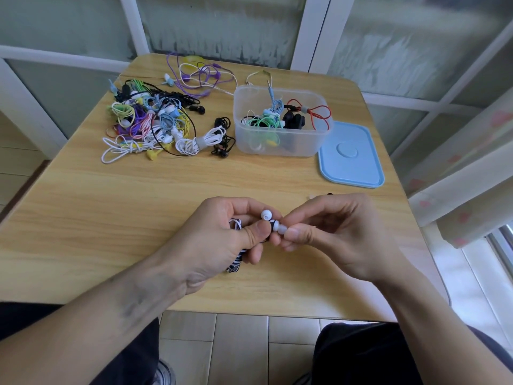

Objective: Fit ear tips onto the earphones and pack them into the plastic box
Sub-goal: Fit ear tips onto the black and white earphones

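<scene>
While my left hand (222,234) grips the striped earphones (273,225) above the table (111,204), my right hand (330,232) pinches a white ear tip (281,228) against one bud, near the plastic box (280,120).

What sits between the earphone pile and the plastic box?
In the head view, a coiled black earphone set lies on the table between the pile and the plastic box.

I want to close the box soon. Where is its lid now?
In the head view, the blue lid lies flat on the table, far right, just right of the clear plastic box.
</scene>
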Motion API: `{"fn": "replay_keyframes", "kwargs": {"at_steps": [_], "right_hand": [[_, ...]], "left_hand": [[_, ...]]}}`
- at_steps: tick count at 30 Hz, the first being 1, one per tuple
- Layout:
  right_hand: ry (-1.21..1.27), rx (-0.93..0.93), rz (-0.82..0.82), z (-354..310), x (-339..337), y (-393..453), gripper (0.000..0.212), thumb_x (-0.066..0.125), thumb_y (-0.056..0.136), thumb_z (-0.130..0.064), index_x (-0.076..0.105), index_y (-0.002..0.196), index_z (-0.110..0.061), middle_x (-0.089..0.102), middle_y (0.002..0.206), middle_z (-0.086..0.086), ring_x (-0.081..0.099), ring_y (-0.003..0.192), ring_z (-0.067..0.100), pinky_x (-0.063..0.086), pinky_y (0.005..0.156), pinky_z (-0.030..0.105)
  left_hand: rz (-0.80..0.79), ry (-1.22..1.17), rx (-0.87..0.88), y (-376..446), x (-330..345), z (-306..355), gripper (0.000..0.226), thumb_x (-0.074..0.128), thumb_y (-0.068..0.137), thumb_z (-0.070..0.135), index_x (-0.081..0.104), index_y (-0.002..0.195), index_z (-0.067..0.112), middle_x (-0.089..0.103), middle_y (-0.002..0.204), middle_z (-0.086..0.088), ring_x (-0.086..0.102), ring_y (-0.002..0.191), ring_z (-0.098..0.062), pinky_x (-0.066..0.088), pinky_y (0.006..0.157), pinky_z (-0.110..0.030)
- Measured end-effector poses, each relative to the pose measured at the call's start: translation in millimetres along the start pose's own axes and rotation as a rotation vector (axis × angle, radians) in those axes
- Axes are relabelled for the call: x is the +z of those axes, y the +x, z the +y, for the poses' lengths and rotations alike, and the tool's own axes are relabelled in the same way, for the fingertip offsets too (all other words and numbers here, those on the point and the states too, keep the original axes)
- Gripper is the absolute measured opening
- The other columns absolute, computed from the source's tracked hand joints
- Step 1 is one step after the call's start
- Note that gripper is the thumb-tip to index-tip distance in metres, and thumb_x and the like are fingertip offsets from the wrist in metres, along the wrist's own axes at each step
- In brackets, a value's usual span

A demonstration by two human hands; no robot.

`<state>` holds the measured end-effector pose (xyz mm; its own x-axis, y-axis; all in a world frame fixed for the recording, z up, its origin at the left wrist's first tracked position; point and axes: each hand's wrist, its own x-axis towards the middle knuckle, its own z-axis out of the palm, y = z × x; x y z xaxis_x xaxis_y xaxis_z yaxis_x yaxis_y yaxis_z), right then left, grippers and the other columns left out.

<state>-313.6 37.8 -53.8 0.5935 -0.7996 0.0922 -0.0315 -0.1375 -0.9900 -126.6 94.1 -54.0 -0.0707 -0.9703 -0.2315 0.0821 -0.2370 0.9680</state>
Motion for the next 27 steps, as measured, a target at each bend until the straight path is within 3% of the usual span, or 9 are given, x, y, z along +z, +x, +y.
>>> {"fn": "replay_keyframes", "kwargs": {"at_steps": [9, 14, 18, 21, 23, 27], "right_hand": [[0.136, 0.075, 0.028, 3, 5, -3, 0.007, 0.074, 0.075, -0.007, 0.074, 0.080, -0.002, 0.074, 0.077, 0.021, 0.072, 0.065, 0.027, 0.059, 0.064, 0.031], [0.403, 0.240, 0.045, 6, 11, -1, 0.014, 0.078, 0.063, -0.015, 0.076, 0.076, -0.009, 0.072, 0.074, 0.021, 0.068, 0.059, 0.021, 0.057, 0.059, 0.026], [0.426, 0.243, 0.040, 5, 11, -2, 0.014, 0.080, 0.061, -0.015, 0.072, 0.073, -0.011, 0.070, 0.071, 0.021, 0.067, 0.058, 0.021, 0.056, 0.056, 0.026], [0.259, 0.134, 0.061, 3, 10, -4, 0.012, 0.081, 0.065, -0.011, 0.070, 0.070, -0.009, 0.070, 0.069, 0.021, 0.068, 0.058, 0.026, 0.056, 0.057, 0.029], [0.021, -0.016, 0.104, -1, 7, -7, 0.013, 0.082, 0.068, -0.008, 0.069, 0.068, -0.007, 0.072, 0.068, 0.012, 0.070, 0.059, 0.026, 0.057, 0.059, 0.030], [-0.576, -0.318, 0.083, -10, -3, -14, 0.010, 0.086, 0.074, -0.013, 0.076, 0.075, -0.015, 0.073, 0.072, -0.012, 0.069, 0.067, 0.007, 0.052, 0.064, 0.020]], "left_hand": [[0.080, 0.078, 0.108, -3, 6, 1, 0.016, 0.062, 0.088, -0.005, 0.068, 0.084, 0.010, 0.066, 0.058, -0.001, 0.044, 0.041, -0.012, 0.033, 0.041, -0.015], [0.093, 0.192, 0.251, -4, 5, 6, 0.014, 0.065, 0.086, -0.005, 0.068, 0.082, 0.008, 0.068, 0.061, -0.003, 0.046, 0.043, -0.016, 0.037, 0.046, -0.018], [0.068, 0.231, 0.272, -6, 5, 8, 0.017, 0.065, 0.086, -0.003, 0.069, 0.081, 0.013, 0.069, 0.063, -0.003, 0.048, 0.044, -0.016, 0.039, 0.048, -0.023], [0.058, 0.241, 0.223, -5, 3, 5, 0.016, 0.063, 0.088, -0.002, 0.068, 0.083, 0.012, 0.065, 0.053, 0.004, 0.047, 0.047, -0.016, 0.038, 0.049, -0.024], [0.035, 0.237, 0.197, -5, 3, 2, 0.014, 0.062, 0.089, -0.002, 0.067, 0.083, 0.010, 0.063, 0.050, 0.006, 0.045, 0.046, -0.014, 0.037, 0.049, -0.023], [-0.004, 0.187, 0.162, -4, 6, -3, 0.010, 0.064, 0.088, -0.001, 0.067, 0.084, 0.007, 0.067, 0.056, 0.001, 0.043, 0.044, -0.014, 0.039, 0.049, -0.023]]}}
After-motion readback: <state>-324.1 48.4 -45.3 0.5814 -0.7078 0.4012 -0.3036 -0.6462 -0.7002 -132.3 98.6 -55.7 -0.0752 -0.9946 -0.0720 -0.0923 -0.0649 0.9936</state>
